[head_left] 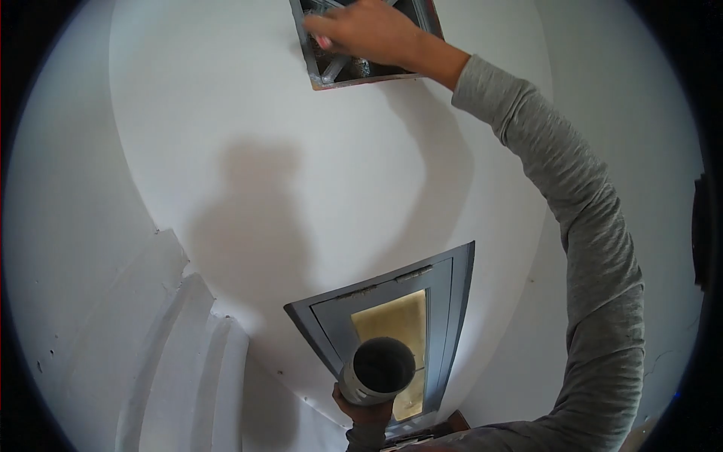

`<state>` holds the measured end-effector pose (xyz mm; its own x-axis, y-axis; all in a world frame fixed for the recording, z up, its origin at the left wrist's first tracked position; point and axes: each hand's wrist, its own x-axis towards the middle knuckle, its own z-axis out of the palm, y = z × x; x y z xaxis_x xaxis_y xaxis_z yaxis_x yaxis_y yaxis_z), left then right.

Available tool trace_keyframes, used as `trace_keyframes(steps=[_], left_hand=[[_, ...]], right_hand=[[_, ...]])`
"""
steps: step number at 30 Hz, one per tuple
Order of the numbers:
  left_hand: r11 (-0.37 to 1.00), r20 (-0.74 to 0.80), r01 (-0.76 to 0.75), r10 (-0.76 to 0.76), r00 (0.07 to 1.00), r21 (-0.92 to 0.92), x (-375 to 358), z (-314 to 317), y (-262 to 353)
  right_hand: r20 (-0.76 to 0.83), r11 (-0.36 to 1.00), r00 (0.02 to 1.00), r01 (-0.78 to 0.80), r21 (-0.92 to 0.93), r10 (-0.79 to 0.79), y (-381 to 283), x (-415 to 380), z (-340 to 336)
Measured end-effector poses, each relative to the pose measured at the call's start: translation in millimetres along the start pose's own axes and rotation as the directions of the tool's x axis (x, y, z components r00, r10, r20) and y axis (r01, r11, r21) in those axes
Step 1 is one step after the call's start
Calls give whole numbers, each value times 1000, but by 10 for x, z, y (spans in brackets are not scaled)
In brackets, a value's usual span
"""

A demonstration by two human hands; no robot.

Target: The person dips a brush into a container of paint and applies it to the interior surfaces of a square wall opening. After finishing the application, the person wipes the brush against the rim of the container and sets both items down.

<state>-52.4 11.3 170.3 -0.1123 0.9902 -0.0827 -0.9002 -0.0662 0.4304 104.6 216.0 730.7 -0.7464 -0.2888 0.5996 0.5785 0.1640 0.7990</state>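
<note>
My right hand [365,32] is raised at the top, in front of a square metal-framed opening [331,84] in the white wall. Its fingers are curled round something small that I cannot make out, with a bit of pink or red at the fingers. Low in the middle, my left hand [363,409] holds a grey cylindrical container [358,388] from below and behind. The container's round mouth faces up toward me, and its inside looks dark.
A grey-framed door [440,331] with a yellowish panel stands behind the container. Stepped white ledges [181,331] run along the lower left. A dark object [700,233] is at the far right edge. Shadows fall on the wall.
</note>
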Motion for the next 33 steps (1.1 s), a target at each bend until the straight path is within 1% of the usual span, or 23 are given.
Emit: trace_keyframes(steps=[1,4,5,8,9,11,12,13,14,16,17,18,19,20,22,23,26,27,29,30,31,32,33], left_hand=[[1000,-1,-6,6,1000,-8,-1,18,2],[999,9,-16,17,1000,-32,-32,20,80],[999,7,-28,28,1000,-34,-20,-14,85],[998,16,-60,60,998,-9,-7,-88,112],[997,4,-74,74,997,-6,0,-80,112],[995,-45,-104,103,994,-3,-5,9,124],[994,-53,-111,111,992,-10,-9,23,135],[993,-62,-119,118,991,-17,-14,38,147],[993,-40,-118,117,992,-30,1,55,170],[954,-44,-241,253,967,177,-48,145,114],[850,-27,-347,388,921,396,-146,343,76],[849,-12,-354,390,921,391,-117,349,77],[849,3,-362,391,920,386,-90,355,77],[951,3,-257,260,966,171,-24,203,140],[989,11,-147,148,989,-31,33,54,238],[987,-5,-160,160,987,-24,42,69,215],[969,-36,-230,234,971,88,10,142,188],[914,-61,-309,335,940,263,-14,212,122],[906,-62,-330,357,932,266,-32,179,133],[957,-41,-277,281,959,92,-8,46,181],[971,-8,-237,237,971,-20,7,24,223],[974,25,-188,192,981,-129,23,-2,265],[972,55,-164,175,983,-171,-9,36,302]], right_hand=[[57,997,998,28,-66,-24,-29,-19,37],[92,995,995,-15,-100,24,-72,-39,154],[-132,996,990,43,-74,-52,-69,-32,181],[-36,999,999,-6,45,7,-36,34,139],[-38,999,999,4,33,-3,-39,45,132],[-39,999,998,-42,8,43,-27,35,162],[-42,998,997,-69,-8,69,-16,30,172],[-78,998,995,-58,23,59,-37,41,151],[-94,998,993,-64,20,65,-17,47,135],[-116,997,990,-71,25,74,-7,29,116],[-142,997,987,-72,18,74,-22,39,138],[-171,998,983,-69,2,68,-30,88,171],[-197,998,978,-69,-4,67,-55,80,193],[-197,997,977,-76,7,76,-71,19,157],[-208,996,974,-82,29,87,-63,-96,94],[-198,994,976,-77,75,90,-25,-123,117],[-205,998,977,-56,16,58,-101,33,203],[-186,991,974,-121,60,130,-124,114,208],[-233,988,960,-143,63,154,-186,87,104],[-262,987,951,-150,63,161,-211,104,51],[-271,976,939,-195,94,213,-196,66,-32],[-277,965,926,-229,128,256,-146,-41,-135],[-281,952,913,-258,163,296,-95,-119,-243]])
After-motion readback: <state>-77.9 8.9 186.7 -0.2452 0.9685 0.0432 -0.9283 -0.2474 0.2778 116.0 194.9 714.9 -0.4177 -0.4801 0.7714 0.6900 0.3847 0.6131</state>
